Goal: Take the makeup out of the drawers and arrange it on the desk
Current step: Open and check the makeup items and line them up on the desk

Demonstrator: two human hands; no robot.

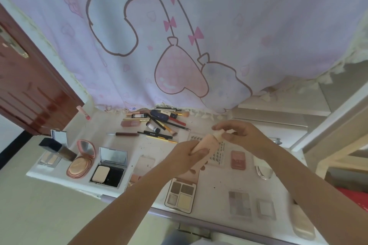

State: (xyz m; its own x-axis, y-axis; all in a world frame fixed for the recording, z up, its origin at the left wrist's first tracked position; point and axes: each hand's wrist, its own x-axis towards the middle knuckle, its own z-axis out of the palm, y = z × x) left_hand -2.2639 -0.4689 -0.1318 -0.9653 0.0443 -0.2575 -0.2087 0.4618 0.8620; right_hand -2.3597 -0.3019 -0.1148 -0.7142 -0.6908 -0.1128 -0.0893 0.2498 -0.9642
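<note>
Head view: left hand grips peach plastic tube above white desk; right hand pinches its cap. Risk: cap loosens, cream spills onto open brown eyeshadow palette below.

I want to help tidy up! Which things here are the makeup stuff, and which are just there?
Makeup job:
pink tube, held by left hand and right hand
round pink compact
black powder compact
eyeshadow palette
pile of brushes and pencils

Just there:
curtain
door
</note>
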